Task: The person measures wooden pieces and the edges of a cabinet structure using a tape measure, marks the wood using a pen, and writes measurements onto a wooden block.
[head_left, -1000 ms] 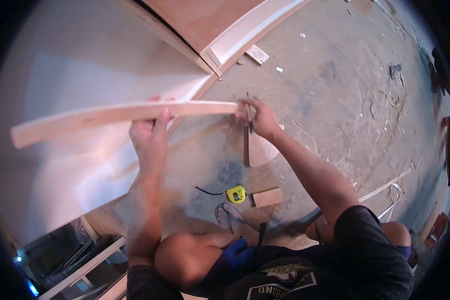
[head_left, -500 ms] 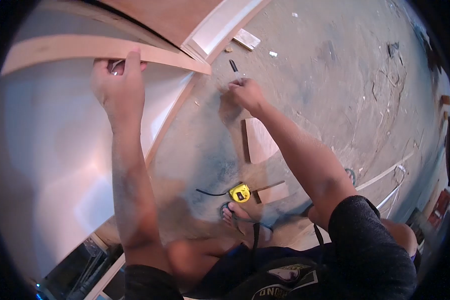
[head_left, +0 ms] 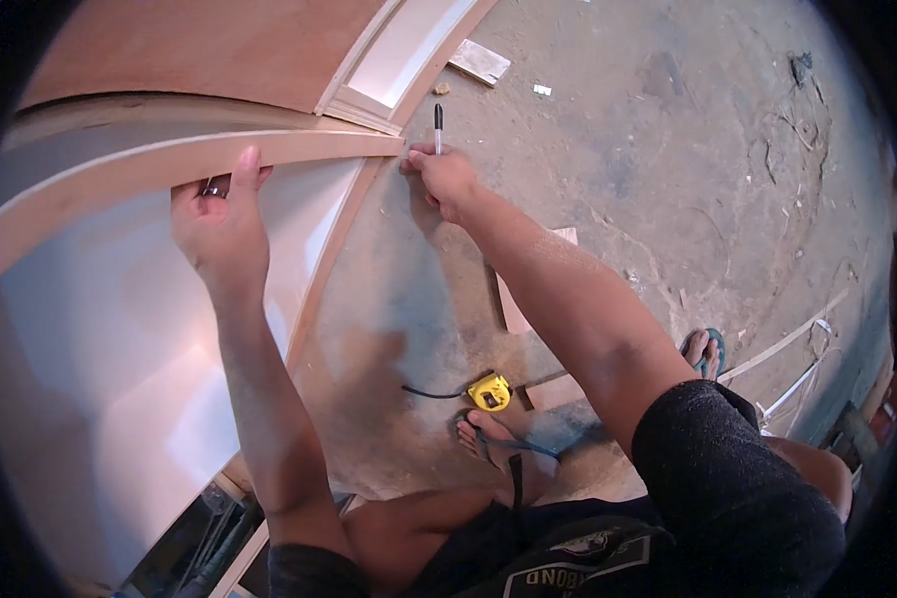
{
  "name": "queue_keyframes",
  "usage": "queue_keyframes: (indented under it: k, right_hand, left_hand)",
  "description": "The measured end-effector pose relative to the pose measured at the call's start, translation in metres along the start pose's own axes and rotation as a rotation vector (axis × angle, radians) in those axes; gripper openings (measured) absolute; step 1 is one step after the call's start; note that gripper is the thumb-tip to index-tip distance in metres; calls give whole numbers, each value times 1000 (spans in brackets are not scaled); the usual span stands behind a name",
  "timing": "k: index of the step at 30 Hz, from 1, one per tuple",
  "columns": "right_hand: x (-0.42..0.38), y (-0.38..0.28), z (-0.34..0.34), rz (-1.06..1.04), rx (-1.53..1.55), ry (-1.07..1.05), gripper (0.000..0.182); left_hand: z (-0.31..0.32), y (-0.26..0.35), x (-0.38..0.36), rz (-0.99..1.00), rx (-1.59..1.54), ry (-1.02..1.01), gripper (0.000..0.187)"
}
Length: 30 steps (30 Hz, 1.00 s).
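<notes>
Long pale wooden strip [head_left: 169,164] spans upper left of frame; my left hand [head_left: 217,221] grips its middle. My right hand [head_left: 444,179] clenches black marker pen [head_left: 438,118] at strip's right end.

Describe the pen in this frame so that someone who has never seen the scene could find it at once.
Start at the long pale wooden strip held across the white panel. At its right end, the right hand grips a slim black pen, pointing upward over the concrete floor, unlike the yellow tape measure lying below.
</notes>
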State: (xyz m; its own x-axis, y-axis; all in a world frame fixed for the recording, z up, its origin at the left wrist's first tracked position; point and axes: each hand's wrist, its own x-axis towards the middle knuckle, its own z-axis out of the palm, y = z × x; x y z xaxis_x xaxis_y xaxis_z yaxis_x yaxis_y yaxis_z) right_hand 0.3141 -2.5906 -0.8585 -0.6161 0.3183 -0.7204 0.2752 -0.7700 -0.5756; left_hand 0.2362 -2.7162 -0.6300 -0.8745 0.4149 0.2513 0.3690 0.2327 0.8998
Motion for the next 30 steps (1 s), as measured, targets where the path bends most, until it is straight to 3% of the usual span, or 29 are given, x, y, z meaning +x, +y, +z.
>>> queue_keyframes:
  k: [7,14,22,25,30]
  right_hand:
    - [8,-8,11,-42,68,-28,19]
    - [13,-2,16,-100,125,-26,23]
    - [14,-5,17,-23,153,-44,24]
    - [11,-7,19,16,178,-37,23]
    - [20,-4,17,57,220,-65,21]
  left_hand:
    - [-21,-6,8,28,76,-132,31]
    - [-19,-5,11,30,5,-82,30]
    - [-8,6,12,60,-21,-61,31]
    - [-6,7,13,69,104,-74,33]
    - [9,15,7,87,85,21,38]
